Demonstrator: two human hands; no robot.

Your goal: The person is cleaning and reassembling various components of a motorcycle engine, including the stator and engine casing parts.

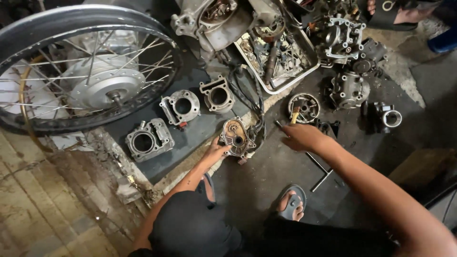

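My left hand (215, 151) grips the lower edge of a brown, greasy engine cover plate (235, 135) and holds it upright on the floor. Black cables (250, 97) run up from that part. My right hand (301, 136) is closed around a tool with a yellowish wooden handle (295, 114), its tip by a round metal housing (304, 107). Three grey cylinder blocks (148, 140) (181, 107) (218, 95) lie on a dark mat left of my left hand.
A spoked motorcycle wheel (83, 66) fills the upper left. A metal tray (278, 54) of small parts and several engine castings (350, 88) lie at the top. A T-handle wrench (321, 173) rests on the floor. My sandalled foot (291, 203) is below; another person's foot (395, 12) at top right.
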